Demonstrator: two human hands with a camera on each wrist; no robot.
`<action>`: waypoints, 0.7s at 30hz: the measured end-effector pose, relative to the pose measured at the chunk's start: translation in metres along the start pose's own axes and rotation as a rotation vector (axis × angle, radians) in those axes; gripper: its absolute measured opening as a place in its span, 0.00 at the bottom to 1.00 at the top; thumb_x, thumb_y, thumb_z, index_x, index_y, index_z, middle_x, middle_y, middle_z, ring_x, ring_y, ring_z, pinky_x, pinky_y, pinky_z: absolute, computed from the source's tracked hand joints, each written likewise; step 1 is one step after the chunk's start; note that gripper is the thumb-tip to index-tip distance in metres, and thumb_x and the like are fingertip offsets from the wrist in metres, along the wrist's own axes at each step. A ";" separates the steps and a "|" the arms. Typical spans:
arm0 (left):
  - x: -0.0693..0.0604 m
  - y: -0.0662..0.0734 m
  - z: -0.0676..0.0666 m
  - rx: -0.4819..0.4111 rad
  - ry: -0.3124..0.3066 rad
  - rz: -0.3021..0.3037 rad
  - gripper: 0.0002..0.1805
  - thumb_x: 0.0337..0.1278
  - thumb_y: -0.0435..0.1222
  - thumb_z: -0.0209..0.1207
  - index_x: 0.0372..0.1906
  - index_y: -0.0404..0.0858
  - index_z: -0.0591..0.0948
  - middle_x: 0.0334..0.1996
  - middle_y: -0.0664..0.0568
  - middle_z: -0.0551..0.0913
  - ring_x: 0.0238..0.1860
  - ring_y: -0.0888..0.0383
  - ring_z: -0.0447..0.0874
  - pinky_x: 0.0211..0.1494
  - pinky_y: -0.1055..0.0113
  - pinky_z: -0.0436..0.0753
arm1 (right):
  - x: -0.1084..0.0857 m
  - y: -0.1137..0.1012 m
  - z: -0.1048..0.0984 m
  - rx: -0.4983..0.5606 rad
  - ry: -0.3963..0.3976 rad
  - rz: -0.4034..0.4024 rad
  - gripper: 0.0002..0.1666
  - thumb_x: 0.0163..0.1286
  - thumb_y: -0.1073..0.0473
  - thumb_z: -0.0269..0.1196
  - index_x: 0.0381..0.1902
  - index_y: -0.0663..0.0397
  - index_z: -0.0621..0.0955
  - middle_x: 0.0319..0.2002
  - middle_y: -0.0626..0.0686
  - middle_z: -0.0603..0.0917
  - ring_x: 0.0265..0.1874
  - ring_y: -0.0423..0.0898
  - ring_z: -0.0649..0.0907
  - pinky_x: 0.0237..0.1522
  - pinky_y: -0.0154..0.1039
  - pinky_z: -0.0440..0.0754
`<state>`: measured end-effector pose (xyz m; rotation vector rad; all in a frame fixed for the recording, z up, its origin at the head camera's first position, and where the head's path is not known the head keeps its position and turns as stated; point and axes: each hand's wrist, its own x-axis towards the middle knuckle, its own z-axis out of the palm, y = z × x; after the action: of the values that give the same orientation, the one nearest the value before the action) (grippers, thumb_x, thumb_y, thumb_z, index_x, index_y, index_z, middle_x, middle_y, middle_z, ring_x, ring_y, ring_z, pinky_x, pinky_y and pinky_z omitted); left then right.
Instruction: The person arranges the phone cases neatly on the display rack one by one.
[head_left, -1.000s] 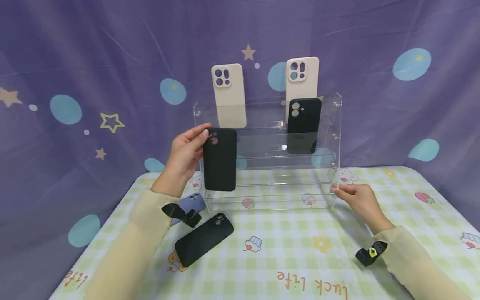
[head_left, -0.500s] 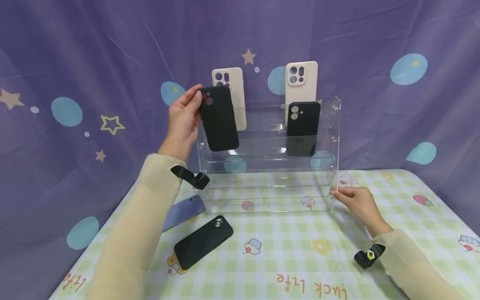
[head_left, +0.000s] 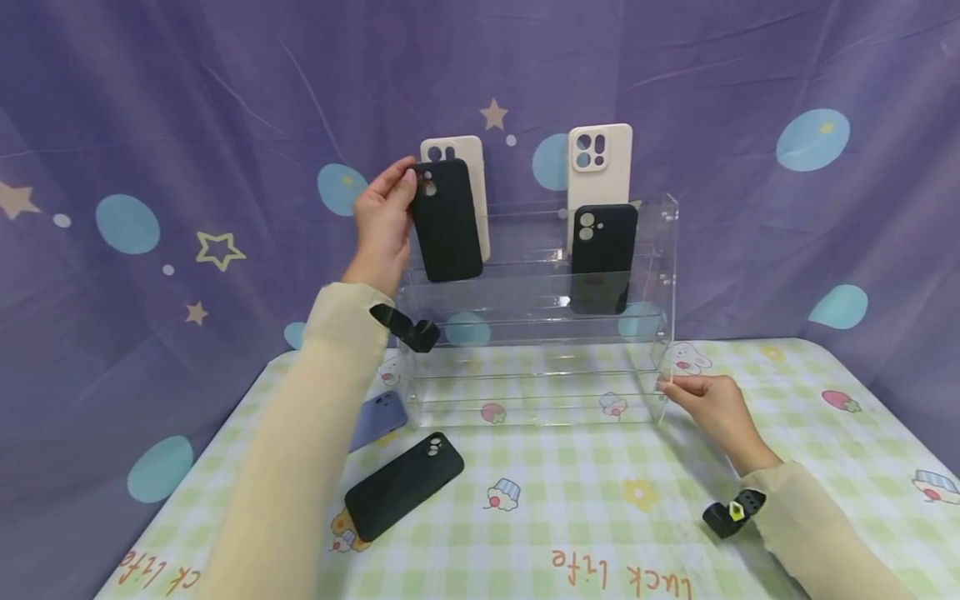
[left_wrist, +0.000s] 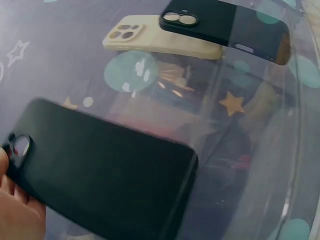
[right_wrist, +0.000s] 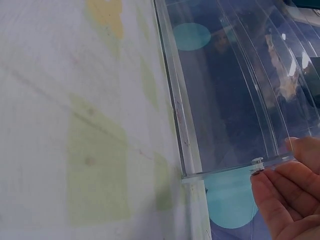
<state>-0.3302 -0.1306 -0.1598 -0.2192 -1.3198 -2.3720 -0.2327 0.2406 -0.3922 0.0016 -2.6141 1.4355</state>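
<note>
My left hand (head_left: 382, 217) pinches a black phone case (head_left: 450, 225) by its upper left corner, near the camera cutout. That case hangs in front of a white phone case (head_left: 474, 175) on the top tier of a clear acrylic rack (head_left: 525, 292), hiding much of it. In the left wrist view the held black case (left_wrist: 110, 165) is seen close up, apart from the rack's right-hand cases. My right hand (head_left: 708, 408) grips the rack's right side panel low down, thumb and fingers on its edge, as the right wrist view shows at the clear panel (right_wrist: 225, 100).
Right on the rack stand another white case (head_left: 600, 179) and, one tier lower, a black case (head_left: 603, 258). A black case (head_left: 405, 487) and a blue case (head_left: 381, 417) lie on the checked tablecloth (head_left: 570, 517) at left. A purple curtain (head_left: 225, 83) hangs behind.
My left hand has raised the black case from in front of the lower tiers to the upper left of the rack, then slightly rightward. My right hand stays on the side panel.
</note>
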 end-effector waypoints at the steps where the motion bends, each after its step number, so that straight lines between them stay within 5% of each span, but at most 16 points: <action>1: 0.000 -0.003 -0.001 0.014 0.013 -0.003 0.15 0.59 0.25 0.57 0.52 0.28 0.80 0.30 0.53 0.83 0.32 0.63 0.81 0.42 0.74 0.79 | 0.000 0.000 0.000 0.000 0.002 -0.001 0.31 0.65 0.43 0.61 0.50 0.66 0.80 0.51 0.63 0.80 0.59 0.62 0.72 0.56 0.56 0.71; 6: -0.003 -0.012 -0.003 0.084 0.061 0.016 0.16 0.58 0.25 0.58 0.51 0.26 0.80 0.29 0.53 0.83 0.32 0.63 0.81 0.47 0.73 0.78 | 0.000 0.002 -0.001 0.000 0.011 -0.001 0.31 0.65 0.42 0.61 0.50 0.66 0.81 0.52 0.63 0.79 0.59 0.62 0.72 0.56 0.56 0.71; 13: -0.013 -0.016 -0.001 0.311 0.114 0.044 0.15 0.58 0.29 0.61 0.51 0.32 0.82 0.46 0.47 0.83 0.42 0.63 0.77 0.50 0.76 0.75 | 0.000 0.000 -0.001 0.015 -0.003 0.017 0.32 0.65 0.41 0.61 0.51 0.65 0.80 0.53 0.63 0.79 0.61 0.62 0.71 0.57 0.56 0.70; 21: -0.023 -0.019 -0.003 0.388 0.135 0.032 0.13 0.55 0.30 0.63 0.47 0.35 0.84 0.41 0.49 0.84 0.41 0.61 0.79 0.49 0.73 0.76 | -0.001 0.000 -0.001 0.015 -0.019 0.021 0.33 0.66 0.41 0.60 0.53 0.66 0.79 0.55 0.63 0.77 0.61 0.62 0.70 0.57 0.58 0.70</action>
<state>-0.3174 -0.1178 -0.1839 0.0342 -1.6568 -2.0136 -0.2315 0.2412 -0.3919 -0.0104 -2.6256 1.4695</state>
